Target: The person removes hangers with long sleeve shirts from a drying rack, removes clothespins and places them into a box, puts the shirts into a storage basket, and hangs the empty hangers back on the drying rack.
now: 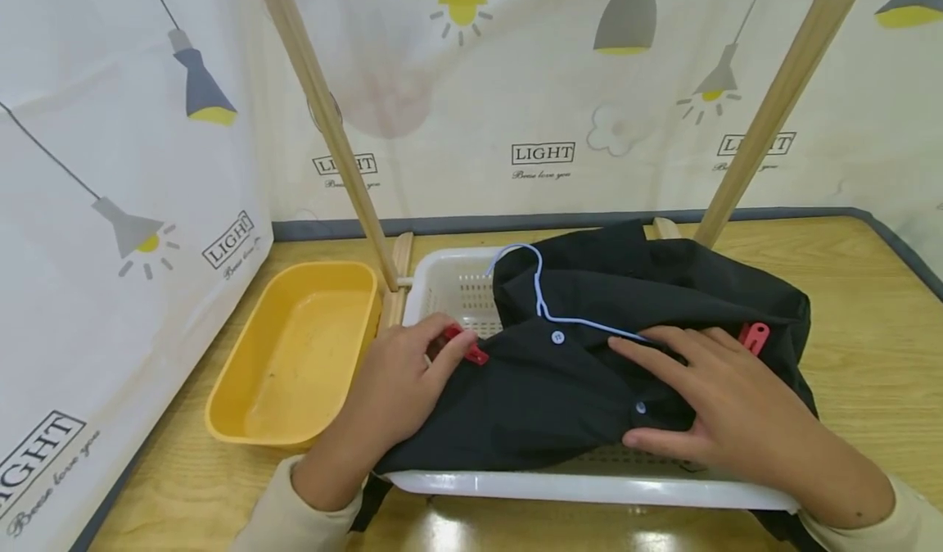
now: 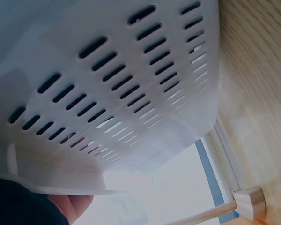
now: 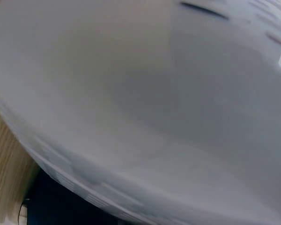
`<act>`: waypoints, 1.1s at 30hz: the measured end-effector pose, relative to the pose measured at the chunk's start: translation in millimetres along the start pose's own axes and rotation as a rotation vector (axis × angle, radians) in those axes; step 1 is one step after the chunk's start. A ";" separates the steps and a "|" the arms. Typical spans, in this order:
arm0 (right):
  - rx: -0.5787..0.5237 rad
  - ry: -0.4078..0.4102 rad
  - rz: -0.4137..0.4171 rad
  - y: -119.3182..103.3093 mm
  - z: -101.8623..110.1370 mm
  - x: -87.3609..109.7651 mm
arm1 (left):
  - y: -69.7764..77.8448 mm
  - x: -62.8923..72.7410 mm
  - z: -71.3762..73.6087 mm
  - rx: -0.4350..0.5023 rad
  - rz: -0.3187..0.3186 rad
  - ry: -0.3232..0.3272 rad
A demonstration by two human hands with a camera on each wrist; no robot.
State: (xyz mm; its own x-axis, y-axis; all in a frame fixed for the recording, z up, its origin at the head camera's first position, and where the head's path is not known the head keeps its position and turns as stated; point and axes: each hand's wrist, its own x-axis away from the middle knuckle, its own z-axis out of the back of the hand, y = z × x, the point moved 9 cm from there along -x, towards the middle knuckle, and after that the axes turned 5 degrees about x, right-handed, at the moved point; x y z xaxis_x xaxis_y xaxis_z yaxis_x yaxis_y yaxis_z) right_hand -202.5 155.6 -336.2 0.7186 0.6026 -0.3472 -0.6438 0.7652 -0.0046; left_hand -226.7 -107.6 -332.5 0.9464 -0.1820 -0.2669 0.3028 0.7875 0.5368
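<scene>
A black buttoned shirt [image 1: 508,404] lies over the white basket [image 1: 589,486], a light blue hanger [image 1: 540,290] showing at its top. My left hand [image 1: 401,380] pinches a red clothespin [image 1: 477,355] at the shirt's left side. Spread across the right part of the shirt is my right hand [image 1: 744,404], its index finger beside the hanger's arm. A second red clothespin [image 1: 755,337] sits just beyond that hand. The left wrist view shows the basket's slotted wall [image 2: 107,75] and a few left fingers [image 2: 75,206]; the right wrist view shows mostly basket wall [image 3: 131,93].
A yellow tub [image 1: 295,355] stands left of the basket on the wooden table [image 1: 877,355]. Two wooden poles, left [image 1: 331,118] and right [image 1: 781,110], rise behind the basket. Patterned sheeting [image 1: 471,85] covers the back and left sides.
</scene>
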 end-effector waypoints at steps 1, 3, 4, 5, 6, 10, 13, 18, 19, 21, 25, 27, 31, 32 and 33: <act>0.002 -0.002 0.000 0.3 -0.2 -0.2 | 0.4 0.0 0.5 -0.002 -0.004 0.002; 0.002 -0.003 0.000 0.5 -0.3 -0.5 | 1.2 0.0 1.6 -0.003 -0.011 0.010; 0.002 -0.003 -0.001 0.8 -0.4 -0.7 | 1.5 -0.2 2.1 -0.002 -0.016 0.016; 0.001 -0.002 -0.002 1.0 -0.4 -0.8 | 1.8 -0.2 2.9 -0.002 -0.021 0.023; -0.001 -0.001 -0.002 1.2 -0.4 -1.0 | 2.0 -0.3 3.4 0.003 -0.024 0.030; -0.003 0.003 0.000 1.4 -0.5 -1.9 | 3.6 -0.2 6.2 0.004 -0.043 0.059; -0.001 0.008 0.003 1.3 -0.1 -1.8 | 5.6 0.0 8.2 -0.003 -0.059 0.078; -0.002 0.001 0.000 1.2 -0.7 -0.4 | 6.3 0.1 8.8 0.005 -0.063 0.091; -0.003 0.001 0.001 1.1 -0.4 -0.5 | 6.2 -0.1 9.2 0.011 -0.059 0.092; -0.002 0.002 0.000 1.2 0.2 -0.5 | 5.9 -0.6 10.2 0.017 -0.051 0.095; 0.000 0.001 -0.004 2.1 1.1 -0.9 | 5.4 -0.9 12.5 0.026 -0.038 0.105; 0.000 -0.001 -0.006 2.3 0.8 -0.9 | 4.8 -0.6 13.7 0.034 -0.035 0.115; -0.001 0.003 -0.001 1.4 0.0 -0.7 | 2.8 0.8 17.3 0.054 -0.032 0.148; 0.001 0.007 0.001 1.1 0.1 -0.9 | 2.7 1.2 18.8 0.058 -0.036 0.161; 0.002 0.012 0.003 0.9 0.4 -1.2 | 2.6 1.5 20.6 0.063 -0.040 0.176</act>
State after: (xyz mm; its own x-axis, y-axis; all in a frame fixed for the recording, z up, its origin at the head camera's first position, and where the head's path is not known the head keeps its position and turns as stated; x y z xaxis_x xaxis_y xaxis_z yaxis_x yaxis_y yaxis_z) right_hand -203.8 155.7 -335.4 0.7135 0.6023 -0.3581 -0.6456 0.7636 -0.0020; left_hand -222.1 -117.9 -315.0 0.9008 -0.1027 -0.4219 0.3517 0.7425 0.5701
